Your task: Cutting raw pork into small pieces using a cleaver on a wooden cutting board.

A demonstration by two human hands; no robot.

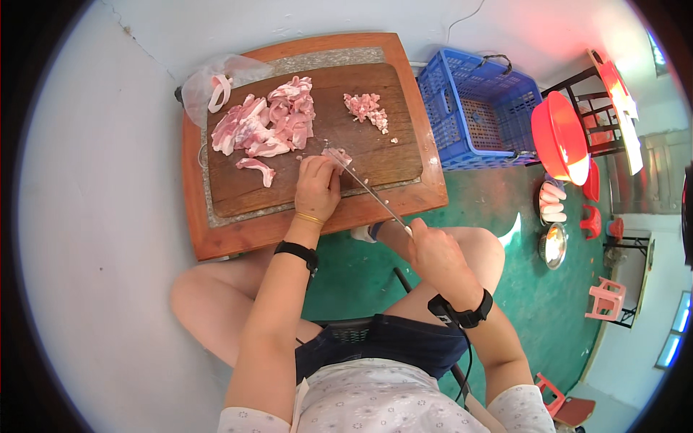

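On a dark wooden cutting board lies a heap of raw meat slices at the left. A smaller pile of diced meat sits toward the back right. My right hand is closed round the handle of a knife, its blade slanting up and left to the board. At the blade's tip, my left hand presses with curled fingers on a small piece of meat, which is partly hidden. One separate meat strip lies just left of that hand.
The board rests on a wood-framed table against a white wall. A clear plastic bag lies at its back left corner. Right of the table stand a blue plastic crate and a red basin. A metal bowl is on the green floor.
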